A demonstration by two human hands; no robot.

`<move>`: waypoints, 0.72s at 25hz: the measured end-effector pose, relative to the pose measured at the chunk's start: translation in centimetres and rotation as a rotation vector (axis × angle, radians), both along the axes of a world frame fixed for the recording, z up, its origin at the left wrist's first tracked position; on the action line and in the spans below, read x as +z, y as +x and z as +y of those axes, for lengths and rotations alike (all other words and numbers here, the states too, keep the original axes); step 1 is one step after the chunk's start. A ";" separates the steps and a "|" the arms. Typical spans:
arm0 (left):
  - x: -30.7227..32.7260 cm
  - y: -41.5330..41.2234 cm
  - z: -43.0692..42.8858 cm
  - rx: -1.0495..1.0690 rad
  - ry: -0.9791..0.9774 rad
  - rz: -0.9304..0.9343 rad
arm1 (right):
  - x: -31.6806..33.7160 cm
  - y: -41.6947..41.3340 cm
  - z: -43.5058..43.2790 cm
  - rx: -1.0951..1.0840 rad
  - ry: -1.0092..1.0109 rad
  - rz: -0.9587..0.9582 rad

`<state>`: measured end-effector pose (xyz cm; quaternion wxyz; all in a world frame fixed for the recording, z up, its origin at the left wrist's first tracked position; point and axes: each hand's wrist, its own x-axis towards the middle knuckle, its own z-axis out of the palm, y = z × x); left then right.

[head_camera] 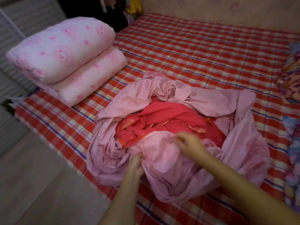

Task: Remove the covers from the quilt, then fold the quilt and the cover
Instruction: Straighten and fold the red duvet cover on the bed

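Observation:
A crumpled cover (pixel 164 98), pale pink with a red inner side (pixel 170 117), lies in a heap on the near half of the bed. My left hand (pixel 135 164) grips a bunched fold of the pink cloth at the heap's near edge. My right hand (pixel 189 142) is blurred, its fingers curled into the pink cloth just past the left hand. A folded quilt (pixel 65 56), pink with rose prints, sits doubled over at the bed's left edge, apart from both hands.
The bed (pixel 203 51) has a red, white and blue checked sheet. A patterned purple pillow (pixel 290 75) lies at the right edge. A floral headboard runs along the back. Hanging clothes (pixel 113 7) are at the far left, and floor lies left of the bed.

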<state>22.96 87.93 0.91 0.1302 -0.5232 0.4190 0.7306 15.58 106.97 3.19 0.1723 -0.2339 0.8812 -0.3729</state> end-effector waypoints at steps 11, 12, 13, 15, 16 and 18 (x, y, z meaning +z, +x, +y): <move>-1.9 4.3 -3.0 0.165 0.172 -0.065 | -8.9 -5.1 -5.0 0.078 0.812 -0.004; -1.4 3.8 -2.0 0.098 0.221 -0.020 | -9.2 -4.8 -5.4 0.003 0.775 0.028; -1.8 3.7 -1.2 0.061 0.200 -0.040 | -8.7 -4.4 -5.7 -0.038 0.740 -0.001; -3.7 3.8 0.6 0.011 0.080 -0.149 | -7.6 -3.7 -5.9 -0.073 0.649 -0.166; -4.3 4.1 2.2 0.061 0.058 -0.174 | -6.7 -3.1 -5.8 -0.080 0.605 -0.281; -4.1 3.0 3.1 0.259 -0.068 -0.081 | -3.9 -1.3 -5.3 -0.192 0.388 -0.572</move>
